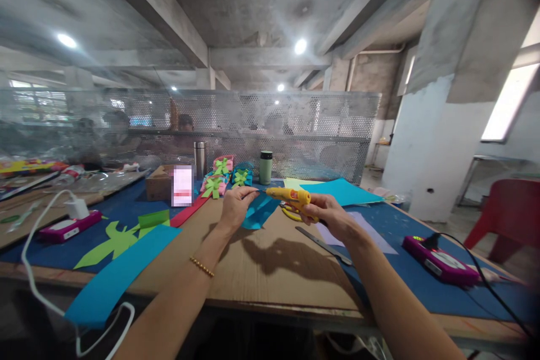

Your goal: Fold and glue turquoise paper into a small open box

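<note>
Above the cardboard sheet, my left hand pinches the upper left edge of a blue paper piece, its fingers pressed together. My right hand is wrapped round the handle of a yellow glue gun, whose nozzle points left at the top of the blue piece, close to my left fingertips. Whether the nozzle touches the paper I cannot tell. Behind the glue gun are scissors with yellow handles. A metal ruler or blade lies below my right hand, at the cardboard's right edge.
A blue strip and green cut paper lie left. Farther back stand a brown box, a steel flask, a green tumbler and decorated pieces. Purple power strips with cords sit at both sides; blue sheets lie back right.
</note>
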Demonstrator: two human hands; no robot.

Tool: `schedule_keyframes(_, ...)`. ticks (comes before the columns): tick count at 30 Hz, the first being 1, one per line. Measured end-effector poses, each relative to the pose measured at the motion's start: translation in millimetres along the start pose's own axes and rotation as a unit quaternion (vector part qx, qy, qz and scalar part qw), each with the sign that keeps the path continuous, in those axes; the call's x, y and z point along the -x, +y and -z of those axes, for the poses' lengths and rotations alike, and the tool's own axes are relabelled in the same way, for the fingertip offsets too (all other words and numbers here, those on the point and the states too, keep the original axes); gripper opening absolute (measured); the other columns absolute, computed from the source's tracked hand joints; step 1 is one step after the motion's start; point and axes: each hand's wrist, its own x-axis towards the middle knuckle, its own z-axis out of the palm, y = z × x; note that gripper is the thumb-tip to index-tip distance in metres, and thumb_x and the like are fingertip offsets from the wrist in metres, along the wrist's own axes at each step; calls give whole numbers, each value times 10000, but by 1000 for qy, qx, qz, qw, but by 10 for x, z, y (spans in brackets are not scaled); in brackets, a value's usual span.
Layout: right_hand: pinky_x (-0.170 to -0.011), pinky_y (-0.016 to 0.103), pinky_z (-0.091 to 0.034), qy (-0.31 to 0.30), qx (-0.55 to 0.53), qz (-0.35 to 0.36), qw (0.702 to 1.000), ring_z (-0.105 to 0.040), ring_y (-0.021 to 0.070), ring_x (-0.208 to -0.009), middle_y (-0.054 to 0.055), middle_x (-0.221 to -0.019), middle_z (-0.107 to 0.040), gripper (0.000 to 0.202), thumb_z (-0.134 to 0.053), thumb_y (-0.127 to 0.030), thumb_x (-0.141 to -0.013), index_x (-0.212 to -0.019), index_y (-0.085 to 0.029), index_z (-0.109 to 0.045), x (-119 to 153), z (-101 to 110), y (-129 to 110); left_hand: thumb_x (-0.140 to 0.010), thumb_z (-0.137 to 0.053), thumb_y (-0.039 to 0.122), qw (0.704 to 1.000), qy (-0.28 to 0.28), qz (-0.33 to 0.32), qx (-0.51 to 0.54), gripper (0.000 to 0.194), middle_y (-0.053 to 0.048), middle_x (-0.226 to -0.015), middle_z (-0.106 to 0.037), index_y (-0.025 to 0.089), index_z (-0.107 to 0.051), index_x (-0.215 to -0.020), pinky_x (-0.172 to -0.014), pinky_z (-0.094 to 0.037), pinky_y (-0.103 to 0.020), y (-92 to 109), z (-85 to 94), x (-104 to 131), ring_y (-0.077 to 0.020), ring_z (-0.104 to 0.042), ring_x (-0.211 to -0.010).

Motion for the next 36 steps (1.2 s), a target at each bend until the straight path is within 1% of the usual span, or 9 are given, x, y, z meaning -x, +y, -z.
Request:
schedule_keyframes(4,-541,259,-330,7,2,-4,1000,-424,108,-566,7,-636,-556,314,-700,-461,-801,-866,-154,-705,1,-21,-23,-806,-680,258,1000,-10,-4,-8,114,-35,-868,-771,238,-785,-845,-791,-522,-324,9,2,2,-199,-681,-837)
schedule_keyframes(10,-553,268,-343,13,3,-10,1000,-412,119,-577,16,-655,-550,367,-696,-458,-799,-962,-129,-712,3,-19,-18,-812,-676,238,1000,-9,-10,-16,112,-28,-868,-772,243,-785,-838,-802,-520,-325,9,4,-3,-202,-682,-846)
schedule_keyframes(15,-557,269,-334,15,3,-2,1000,-406,111,-570,11,-665,-548,329,-691,-451,-811,-946,-153,-723,6,-3,-17,-807,-681,237,1000,-2,-8,-10,111,-23,-863,-771,250,-784,-843,-801,-521,-325,6,6,-2,-203,-682,-845)
schedule_keyframes(22,-548,259,-325,18,19,11,1000,-417,108,-575,9,-667,-544,340,-697,-458,-806,-933,-143,-720,11,0,-61,-797,-683,242,1000,1,-6,1,106,-24,-852,-769,244,-783,-833,-804,-522,-338,6,1,-5,-208,-679,-847)
schedule_keyframes(29,-551,244,-336,13,-3,15,1000,-433,98,-573,8,-677,-555,328,-711,-459,-801,-911,-150,-722,14,-13,-62,-799,-683,239,1000,-1,-2,13,114,-27,-869,-774,237,-786,-846,-817,-517,-336,-11,-4,0,-208,-678,-853)
schedule_keyframes(33,-551,248,-340,9,-5,9,1000,-429,106,-583,15,-693,-550,352,-719,-464,-791,-932,-141,-720,13,-26,-72,-798,-684,229,1000,-7,-5,13,119,-28,-864,-777,234,-792,-847,-819,-513,-329,-4,-2,0,-206,-678,-847)
schedule_keyframes(36,-554,253,-340,9,0,8,1000,-422,109,-587,22,-712,-553,374,-710,-473,-797,-958,-136,-719,16,-12,-64,-786,-696,220,1000,0,-11,18,112,-26,-857,-777,238,-793,-837,-814,-510,-323,-15,-4,-5,-203,-676,-840)
